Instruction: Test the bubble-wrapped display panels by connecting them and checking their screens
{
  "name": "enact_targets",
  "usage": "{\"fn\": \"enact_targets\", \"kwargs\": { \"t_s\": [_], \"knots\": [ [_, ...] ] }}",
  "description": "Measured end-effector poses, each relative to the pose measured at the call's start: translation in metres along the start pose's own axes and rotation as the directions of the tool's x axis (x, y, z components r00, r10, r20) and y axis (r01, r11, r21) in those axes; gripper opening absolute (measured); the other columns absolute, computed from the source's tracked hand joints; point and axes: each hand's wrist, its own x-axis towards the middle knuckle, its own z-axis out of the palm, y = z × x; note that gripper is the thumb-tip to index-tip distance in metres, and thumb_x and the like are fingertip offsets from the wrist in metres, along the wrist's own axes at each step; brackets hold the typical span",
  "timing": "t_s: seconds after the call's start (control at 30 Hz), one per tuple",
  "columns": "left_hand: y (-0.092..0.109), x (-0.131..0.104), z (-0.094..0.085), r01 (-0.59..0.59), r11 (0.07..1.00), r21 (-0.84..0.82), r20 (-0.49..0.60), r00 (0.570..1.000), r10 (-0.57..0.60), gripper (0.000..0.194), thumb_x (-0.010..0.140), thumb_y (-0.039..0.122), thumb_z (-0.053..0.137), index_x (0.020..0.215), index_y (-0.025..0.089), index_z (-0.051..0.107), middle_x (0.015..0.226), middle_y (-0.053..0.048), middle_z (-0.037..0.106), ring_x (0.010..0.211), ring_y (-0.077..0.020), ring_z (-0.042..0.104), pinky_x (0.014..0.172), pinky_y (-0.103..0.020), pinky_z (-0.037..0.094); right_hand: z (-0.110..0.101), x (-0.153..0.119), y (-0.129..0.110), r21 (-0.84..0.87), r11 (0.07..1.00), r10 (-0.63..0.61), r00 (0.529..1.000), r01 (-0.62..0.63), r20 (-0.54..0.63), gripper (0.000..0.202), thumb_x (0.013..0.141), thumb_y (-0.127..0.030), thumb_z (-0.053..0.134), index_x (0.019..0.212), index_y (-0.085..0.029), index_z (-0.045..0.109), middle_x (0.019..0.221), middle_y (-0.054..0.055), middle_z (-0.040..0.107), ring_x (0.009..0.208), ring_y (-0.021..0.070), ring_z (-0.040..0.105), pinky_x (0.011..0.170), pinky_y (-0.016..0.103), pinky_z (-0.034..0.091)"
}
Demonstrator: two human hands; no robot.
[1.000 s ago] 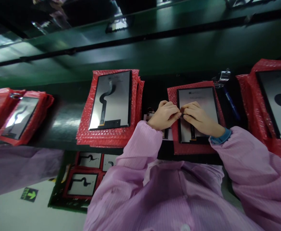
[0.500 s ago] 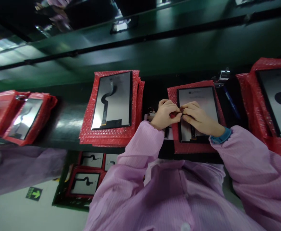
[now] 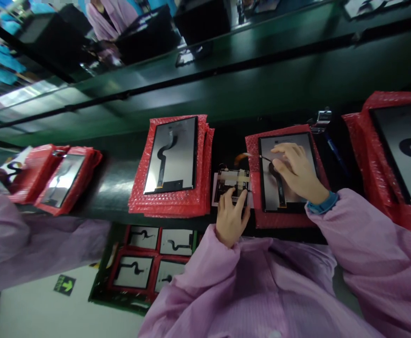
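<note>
My left hand (image 3: 230,218) has its fingers spread, the tips resting on the lower part of a small test fixture (image 3: 232,177) with a pale strip across it. My right hand (image 3: 299,173) hovers over a display panel (image 3: 267,197), thumb and forefinger apart, covering part of it. A dark flex cable (image 3: 280,190) runs up the panel's back and curves left past its edge; a blurred orange end (image 3: 241,157) shows above the fixture. Under the panel lies a red bubble-wrap sheet (image 3: 253,141).
Left of the fixture, another display panel (image 3: 177,159) lies on stacked red bubble wrap (image 3: 138,199). A further stack (image 3: 360,141) stands at right, beside a blue pen (image 3: 337,152) and metal clip (image 3: 321,121). Below the bench, a green crate (image 3: 98,281) holds panels. A co-worker's sleeve (image 3: 57,239) reaches in at left.
My hands were together at the panel's left edge. My left hand has moved down-left onto the fixture and spread its fingers; my right has shifted right and opened. The view has turned slightly.
</note>
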Motion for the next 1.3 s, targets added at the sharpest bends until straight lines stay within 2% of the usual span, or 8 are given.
{"fn": "enact_targets", "kwargs": {
  "t_s": [0.4, 0.53, 0.63, 0.77, 0.9, 1.03, 1.13, 1.3],
  "knots": [
    [0.002, -0.004, 0.005, -0.026, 0.998, 0.06, 0.001, 1.0, 0.026, 0.042, 0.097, 0.023, 0.054, 0.139, 0.021, 0.06, 0.134, -0.018, 0.052, 0.121, -0.0322, 0.051, 0.1, -0.05, 0.052, -0.008, 0.003, 0.0, -0.001, 0.999, 0.047, 0.993, -0.048, -0.107, 0.02, 0.098, -0.038, 0.049, 0.108, -0.025, 0.061, 0.119, 0.009, 0.063, 0.118, 0.0293, 0.055, 0.101, 0.052, 0.048],
    [-0.001, -0.005, 0.008, -0.014, 0.999, 0.036, -0.005, 1.0, 0.014, 0.042, 0.098, 0.023, 0.052, 0.138, 0.022, 0.061, 0.136, -0.019, 0.052, 0.124, -0.0332, 0.05, 0.102, -0.052, 0.051, -0.02, -0.003, -0.002, -0.07, 0.996, 0.049, 0.989, -0.06, -0.14, 0.021, 0.099, -0.038, 0.048, 0.109, -0.024, 0.06, 0.117, 0.01, 0.064, 0.114, 0.0291, 0.056, 0.1, 0.051, 0.047],
    [-0.002, -0.005, 0.009, -0.014, 1.0, 0.025, -0.012, 1.0, 0.014, 0.041, 0.098, 0.024, 0.053, 0.138, 0.023, 0.061, 0.136, -0.018, 0.053, 0.124, -0.0327, 0.051, 0.102, -0.053, 0.052, -0.036, -0.027, -0.005, -0.191, 0.975, 0.083, 0.98, -0.117, -0.179, 0.026, 0.098, -0.04, 0.048, 0.112, -0.022, 0.061, 0.116, 0.012, 0.064, 0.112, 0.0316, 0.056, 0.1, 0.054, 0.044],
    [0.007, -0.003, 0.005, -0.041, 0.997, -0.071, -0.096, 0.995, 0.034, 0.038, 0.098, 0.02, 0.051, 0.135, 0.019, 0.061, 0.132, -0.018, 0.058, 0.122, -0.0307, 0.056, 0.103, -0.049, 0.053, -0.05, -0.082, -0.007, -0.35, 0.901, 0.186, 0.957, -0.257, -0.224, 0.034, 0.099, -0.045, 0.045, 0.115, -0.02, 0.061, 0.108, 0.015, 0.065, 0.099, 0.0328, 0.058, 0.096, 0.058, 0.044],
    [0.03, -0.002, 0.004, -0.081, 0.963, -0.259, -0.045, 0.996, 0.071, 0.037, 0.1, 0.02, 0.048, 0.136, 0.019, 0.058, 0.124, -0.014, 0.067, 0.117, -0.0264, 0.062, 0.104, -0.044, 0.054, -0.043, -0.121, -0.011, -0.407, 0.848, 0.271, 0.937, -0.341, -0.221, 0.04, 0.1, -0.048, 0.042, 0.115, -0.017, 0.062, 0.101, 0.017, 0.066, 0.091, 0.0338, 0.058, 0.086, 0.056, 0.049],
    [0.044, -0.001, 0.009, -0.117, 0.958, -0.263, -0.011, 0.993, 0.118, 0.036, 0.099, 0.02, 0.049, 0.134, 0.013, 0.058, 0.12, -0.015, 0.071, 0.113, -0.0276, 0.066, 0.102, -0.044, 0.055, -0.025, -0.129, -0.016, -0.428, 0.825, 0.279, 0.924, -0.369, -0.26, 0.043, 0.099, -0.042, 0.042, 0.125, -0.012, 0.059, 0.111, 0.02, 0.068, 0.098, 0.0349, 0.059, 0.088, 0.056, 0.05],
    [0.045, -0.001, 0.009, -0.116, 0.957, -0.266, 0.007, 0.992, 0.122, 0.036, 0.1, 0.019, 0.047, 0.133, 0.012, 0.058, 0.122, -0.016, 0.071, 0.114, -0.0283, 0.066, 0.103, -0.046, 0.055, -0.015, -0.126, -0.015, -0.334, 0.828, 0.344, 0.879, -0.449, -0.329, 0.048, 0.095, -0.044, 0.047, 0.129, -0.011, 0.057, 0.122, 0.02, 0.066, 0.106, 0.0349, 0.058, 0.096, 0.058, 0.047],
    [0.039, 0.0, -0.001, -0.028, 0.933, -0.359, 0.135, 0.988, 0.081, 0.036, 0.101, 0.027, 0.049, 0.132, 0.014, 0.061, 0.127, -0.015, 0.07, 0.119, -0.0302, 0.064, 0.105, -0.051, 0.053, -0.023, -0.116, -0.031, 0.133, 0.806, 0.573, 0.706, -0.576, -0.416, 0.048, 0.086, -0.051, 0.059, 0.121, -0.019, 0.06, 0.118, 0.013, 0.066, 0.105, 0.0284, 0.059, 0.096, 0.051, 0.051]
  ]
}}
